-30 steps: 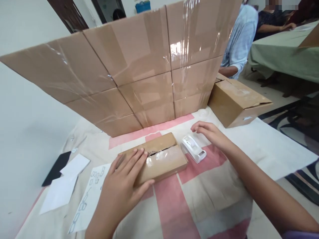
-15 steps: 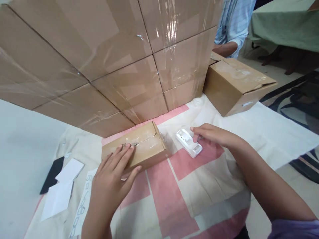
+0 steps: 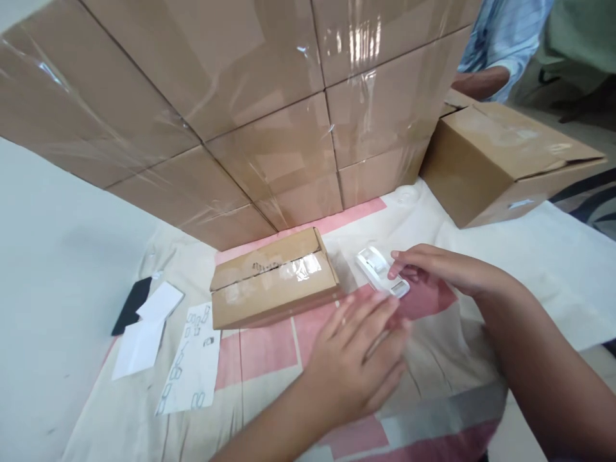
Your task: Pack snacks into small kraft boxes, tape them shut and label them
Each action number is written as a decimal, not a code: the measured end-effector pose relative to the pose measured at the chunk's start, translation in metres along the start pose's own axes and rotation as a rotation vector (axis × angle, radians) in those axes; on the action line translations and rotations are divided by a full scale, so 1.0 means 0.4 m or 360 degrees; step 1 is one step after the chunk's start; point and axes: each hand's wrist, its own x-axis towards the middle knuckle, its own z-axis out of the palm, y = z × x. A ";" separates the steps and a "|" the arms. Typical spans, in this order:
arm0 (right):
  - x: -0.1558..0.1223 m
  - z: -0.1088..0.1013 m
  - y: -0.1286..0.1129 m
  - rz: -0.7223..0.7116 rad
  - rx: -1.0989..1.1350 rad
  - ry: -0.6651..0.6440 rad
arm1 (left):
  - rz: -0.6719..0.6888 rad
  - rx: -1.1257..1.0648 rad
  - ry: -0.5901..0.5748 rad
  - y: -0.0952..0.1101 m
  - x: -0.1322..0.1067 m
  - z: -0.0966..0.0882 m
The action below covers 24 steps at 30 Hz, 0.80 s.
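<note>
Touches a white, oblong plastic device (image 3: pixel 375 264), right of centre, with the bare right hand (image 3: pixel 440 266); holds the blurred left hand (image 3: pixel 359 369) near it, lower centre, right of a taped brown cardboard box (image 3: pixel 274 276).

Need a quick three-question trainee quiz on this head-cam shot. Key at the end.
1. Multiple choice. As seen here, where is the white plastic device relative to the small taped carton?
a) on top of it
b) to its right
c) behind it

2. Fill in. The tall panel behind that carton is made of ____.

3. True or false. A hand rests on top of that carton.

Key
1: b.
2: cardboard.
3: false; the left hand is off its top, nearer the camera, and the right hand is at the device.
</note>
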 end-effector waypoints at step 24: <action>-0.004 0.035 -0.032 0.0152 0.0214 0.0037 | -0.0657 -0.0598 0.0304 -0.123 0.097 0.270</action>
